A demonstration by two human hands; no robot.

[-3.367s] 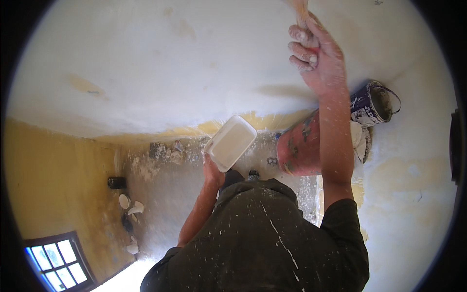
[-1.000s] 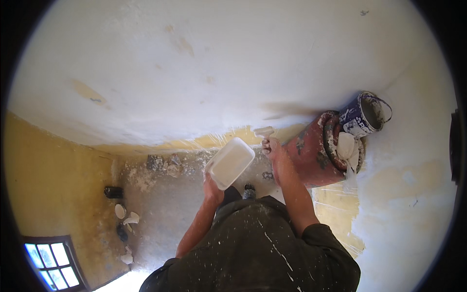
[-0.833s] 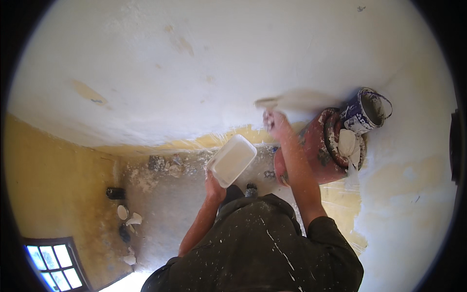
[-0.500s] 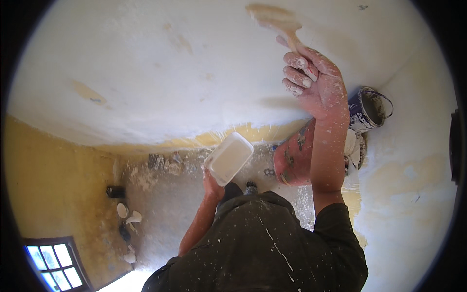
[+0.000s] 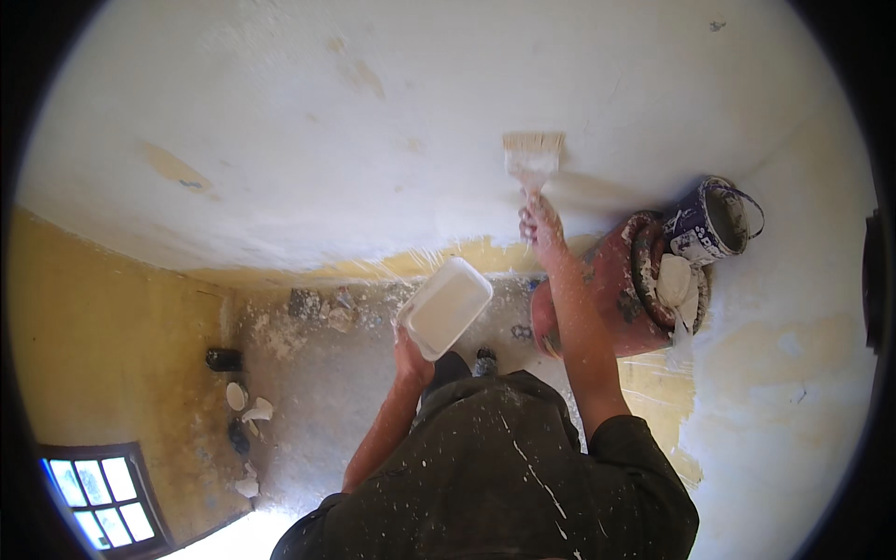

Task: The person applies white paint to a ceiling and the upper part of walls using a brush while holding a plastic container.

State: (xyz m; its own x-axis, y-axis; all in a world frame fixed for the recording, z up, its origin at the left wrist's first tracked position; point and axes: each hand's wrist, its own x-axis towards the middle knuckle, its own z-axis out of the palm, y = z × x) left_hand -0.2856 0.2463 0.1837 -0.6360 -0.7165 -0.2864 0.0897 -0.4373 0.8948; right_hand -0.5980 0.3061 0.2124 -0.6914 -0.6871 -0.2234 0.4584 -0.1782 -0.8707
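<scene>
Your right-hand fingers (image 5: 534,217) are clenched around the handle of a flat paintbrush (image 5: 533,159), whose pale bristles point up and press against the white wall (image 5: 280,121) just above the centre of the frame. That right hand (image 5: 541,229) is speckled with white, and its forearm runs down toward the lower middle of the picture. Lower and to the left, near the frame's centre, your left hand (image 5: 411,350) grasps from beneath a white rectangular tray (image 5: 445,307), tilted with its open face toward you; its fingers are mostly hidden behind the tray.

Just right of your right forearm stands a reddish drum (image 5: 611,299), its top smeared with white. On its rim sits a blue and white paint can (image 5: 711,222), tipped on its side in this view, with a white lump beside it. Below the white wall a yellow band runs along the floor edge. Rubble lies on the grey floor (image 5: 317,373) at centre left. A small window (image 5: 98,485) shows at the lower left, set in a yellow wall.
</scene>
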